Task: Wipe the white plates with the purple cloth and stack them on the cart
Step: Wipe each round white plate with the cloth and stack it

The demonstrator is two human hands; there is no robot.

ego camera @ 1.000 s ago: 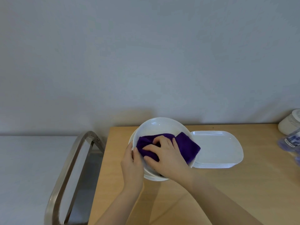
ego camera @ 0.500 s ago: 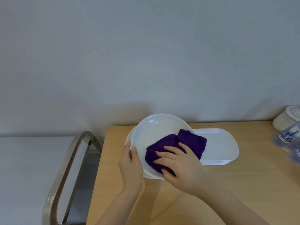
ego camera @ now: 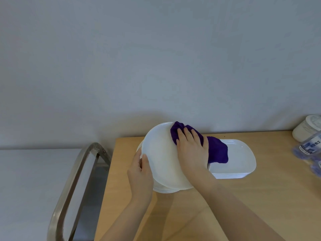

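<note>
My left hand (ego camera: 139, 173) grips the left rim of the round white plate (ego camera: 161, 157), thumb on its face, tilting it up over the stack of round plates (ego camera: 165, 190) on the wooden table (ego camera: 243, 206). My right hand (ego camera: 192, 150) lies flat, fingers straight, pressing the purple cloth (ego camera: 217, 150) against the plate's upper right. Just beyond, touching nothing of mine, sits a stack of rectangular plates (ego camera: 239, 160).

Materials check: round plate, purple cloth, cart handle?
Round plate: glossy white, likely glazed ceramic or melamine; smooth with soft sheen. Purple cloth: soft napped fabric, probably microfibre; fuzzy edges, drapes limply. Cart handle: brushed metal tube, apparently stainless steel; dull grey reflections.
</note>
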